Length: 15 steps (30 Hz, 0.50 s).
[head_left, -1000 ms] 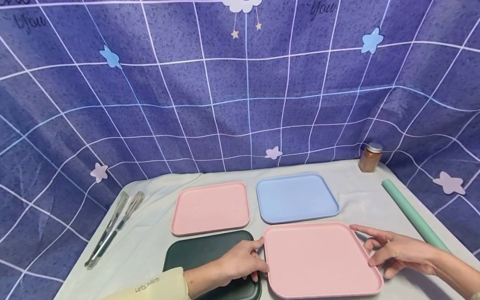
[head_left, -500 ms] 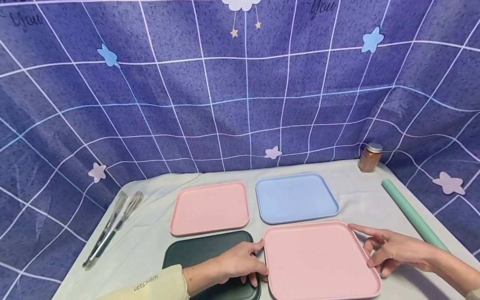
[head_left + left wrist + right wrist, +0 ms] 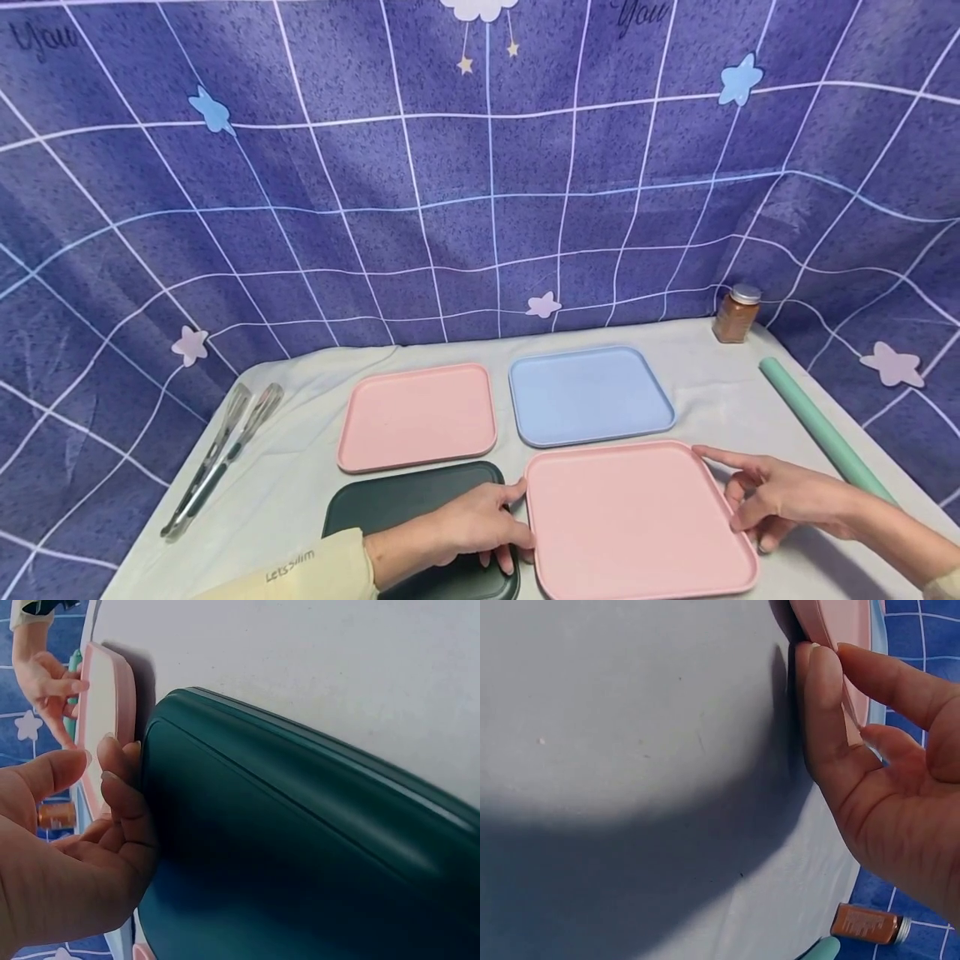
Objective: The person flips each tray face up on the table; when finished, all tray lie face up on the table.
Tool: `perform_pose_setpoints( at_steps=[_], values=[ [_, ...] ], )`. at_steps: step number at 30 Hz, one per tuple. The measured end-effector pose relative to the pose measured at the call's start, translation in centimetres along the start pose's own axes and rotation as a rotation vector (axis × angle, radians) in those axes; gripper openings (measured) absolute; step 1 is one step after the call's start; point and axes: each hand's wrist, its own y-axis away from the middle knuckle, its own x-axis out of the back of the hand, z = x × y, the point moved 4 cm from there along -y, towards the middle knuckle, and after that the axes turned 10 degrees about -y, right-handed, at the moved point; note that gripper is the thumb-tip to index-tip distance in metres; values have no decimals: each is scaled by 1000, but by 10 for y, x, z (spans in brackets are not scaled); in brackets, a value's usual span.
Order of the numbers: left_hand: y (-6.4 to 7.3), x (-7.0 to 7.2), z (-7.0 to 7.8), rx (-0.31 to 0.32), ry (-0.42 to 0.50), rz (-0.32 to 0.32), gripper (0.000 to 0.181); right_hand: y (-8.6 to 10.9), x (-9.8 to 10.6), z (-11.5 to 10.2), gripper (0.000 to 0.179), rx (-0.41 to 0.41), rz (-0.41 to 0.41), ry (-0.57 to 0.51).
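Quietly, in the head view, a near pink tray (image 3: pixel 641 521) is held between two bare hands: its left edge is pinched by the left hand (image 3: pixel 480 521), its right edge by the right hand (image 3: pixel 780 496), thumb and fingers clamped at the rim on both sides. A dark green tray (image 3: pixel 405 496) is partly covered by the left hand, and a far pink tray (image 3: pixel 417 417) is set beyond that hand. A blue tray (image 3: pixel 592 396) is placed farther off, between the two hands. Tongs (image 3: pixel 216 477) are laid well left of the left hand; a green rod (image 3: pixel 821 425) is stretched out past the right wrist, and a jar (image 3: pixel 737 314) is stood beyond the right hand. All is spread on a creased white cloth (image 3: pixel 720 392), backed by a blue-purple hanging (image 3: pixel 442 225) printed with pale grid lines, stars and a cloud.

In the left wrist view, the left hand's curled fingers are shown just beside the dark green tray's rounded corner, the right hand being glimpsed across the held tray.

In the right wrist view, the tray's edge is caught in the right hand's grip, and a broad shadow (image 3: pixel 667 862) is thrown across the cloth beside it.
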Motion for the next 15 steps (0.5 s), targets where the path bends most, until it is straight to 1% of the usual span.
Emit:
perform_pose_setpoints(
  at_steps=[6, 12, 15],
  values=[
    [-2, -2, 0, 6, -1, 12, 79, 0, -1, 1, 96, 5, -3, 8],
    [-2, -1, 0, 14, -3, -2, 80, -1, -2, -1, 96, 7, 7, 34],
    [-2, -1, 1, 16, -2, -10, 81, -2, -2, -3, 97, 10, 25, 57]
  ],
)
